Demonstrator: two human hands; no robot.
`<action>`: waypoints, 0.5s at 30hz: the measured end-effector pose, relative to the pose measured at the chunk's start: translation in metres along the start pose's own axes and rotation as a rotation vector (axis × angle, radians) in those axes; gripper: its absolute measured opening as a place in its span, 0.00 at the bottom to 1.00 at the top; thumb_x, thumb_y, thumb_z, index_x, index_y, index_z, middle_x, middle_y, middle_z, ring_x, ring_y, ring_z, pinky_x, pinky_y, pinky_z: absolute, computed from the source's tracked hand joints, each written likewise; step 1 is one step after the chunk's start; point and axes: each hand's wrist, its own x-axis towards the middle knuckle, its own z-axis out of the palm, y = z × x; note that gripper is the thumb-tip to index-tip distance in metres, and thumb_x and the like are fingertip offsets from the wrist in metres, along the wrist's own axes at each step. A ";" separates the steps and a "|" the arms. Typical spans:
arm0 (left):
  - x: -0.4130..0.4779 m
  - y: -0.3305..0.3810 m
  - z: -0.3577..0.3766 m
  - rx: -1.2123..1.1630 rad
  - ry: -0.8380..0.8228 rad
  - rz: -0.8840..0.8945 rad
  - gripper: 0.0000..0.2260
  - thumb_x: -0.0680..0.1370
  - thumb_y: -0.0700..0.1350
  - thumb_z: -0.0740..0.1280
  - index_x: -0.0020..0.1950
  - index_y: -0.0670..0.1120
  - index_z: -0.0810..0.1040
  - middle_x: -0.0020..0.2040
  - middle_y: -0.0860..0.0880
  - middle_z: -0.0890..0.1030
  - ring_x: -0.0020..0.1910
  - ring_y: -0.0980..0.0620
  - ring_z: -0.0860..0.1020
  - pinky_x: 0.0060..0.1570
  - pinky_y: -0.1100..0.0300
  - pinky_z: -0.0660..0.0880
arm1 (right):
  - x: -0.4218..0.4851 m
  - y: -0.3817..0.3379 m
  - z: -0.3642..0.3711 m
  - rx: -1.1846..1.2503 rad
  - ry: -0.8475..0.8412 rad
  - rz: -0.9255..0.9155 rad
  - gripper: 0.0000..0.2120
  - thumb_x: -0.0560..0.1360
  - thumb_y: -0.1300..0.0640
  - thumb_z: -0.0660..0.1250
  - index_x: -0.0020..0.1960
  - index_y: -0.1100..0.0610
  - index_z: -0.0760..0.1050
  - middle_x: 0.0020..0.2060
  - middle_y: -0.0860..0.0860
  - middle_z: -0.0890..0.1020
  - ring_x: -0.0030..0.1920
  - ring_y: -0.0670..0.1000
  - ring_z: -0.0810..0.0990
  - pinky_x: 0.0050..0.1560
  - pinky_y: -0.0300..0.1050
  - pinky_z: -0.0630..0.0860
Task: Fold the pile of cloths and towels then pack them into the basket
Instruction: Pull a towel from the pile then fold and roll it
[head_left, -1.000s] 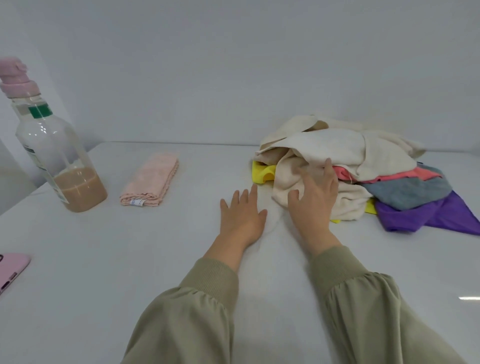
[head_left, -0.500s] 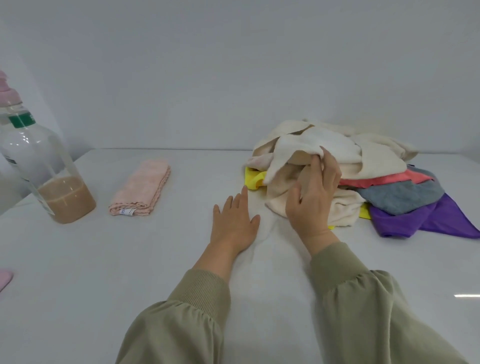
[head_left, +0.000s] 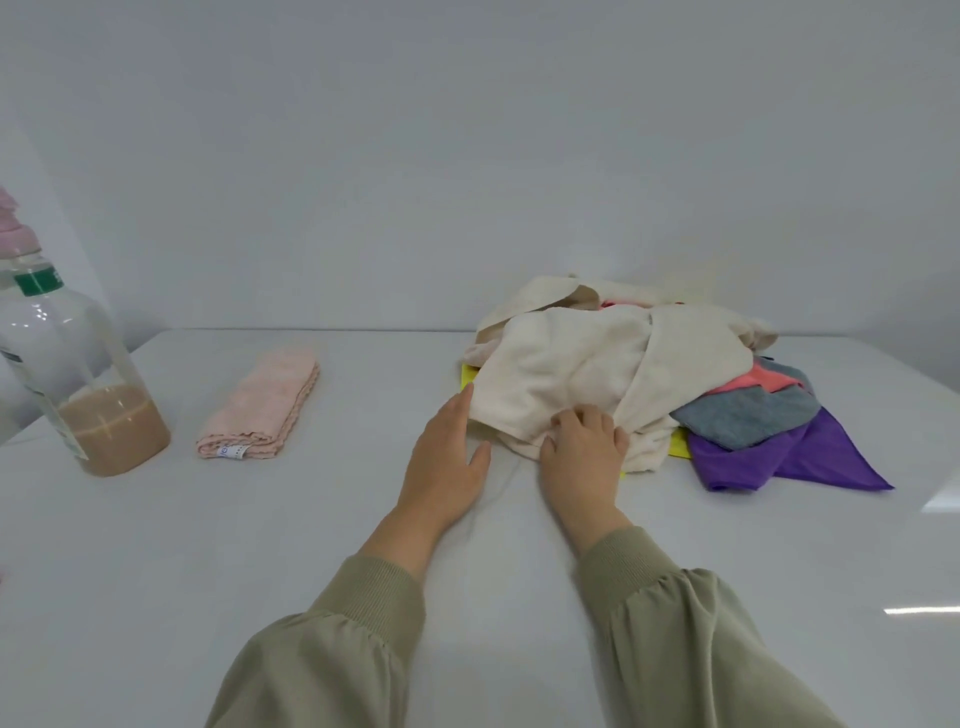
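The right grip (head_left: 582, 449) has come down from the raised fold it held half a second ago. It now pinches the near hem of the cream terry towel (head_left: 566, 364), fingers curled into it. The towel has spread forward over the heap of coloured cloths (head_left: 748, 421) just behind that grip. The left grip (head_left: 447, 457) lies spread flat on the white worktop (head_left: 208, 545), fingertips touching the towel's left edge. The towel looks ready to be drawn clear for folding; no basket shows.

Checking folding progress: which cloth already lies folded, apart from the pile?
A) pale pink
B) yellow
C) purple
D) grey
A: the pale pink towel lies folded on its own, left of the pile and not touching it.
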 end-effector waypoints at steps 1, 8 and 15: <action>0.002 0.001 0.002 -0.018 -0.013 -0.010 0.32 0.79 0.46 0.63 0.78 0.52 0.51 0.76 0.52 0.60 0.74 0.53 0.60 0.71 0.58 0.59 | 0.001 -0.001 -0.002 0.039 0.055 0.014 0.11 0.68 0.62 0.65 0.50 0.60 0.77 0.54 0.59 0.76 0.54 0.63 0.74 0.56 0.57 0.67; 0.027 0.024 0.005 -0.020 -0.012 -0.140 0.26 0.76 0.40 0.60 0.74 0.52 0.65 0.71 0.49 0.67 0.66 0.48 0.69 0.63 0.57 0.67 | 0.007 0.018 -0.020 -0.145 -0.014 -0.107 0.29 0.65 0.72 0.65 0.65 0.57 0.71 0.70 0.62 0.64 0.68 0.65 0.63 0.68 0.63 0.56; 0.064 0.069 -0.023 -0.364 0.053 -0.245 0.10 0.76 0.37 0.63 0.51 0.46 0.83 0.47 0.47 0.84 0.46 0.49 0.80 0.45 0.58 0.76 | 0.052 0.016 -0.058 -0.039 -0.141 -0.171 0.36 0.73 0.66 0.59 0.77 0.51 0.51 0.74 0.58 0.56 0.64 0.59 0.68 0.55 0.51 0.72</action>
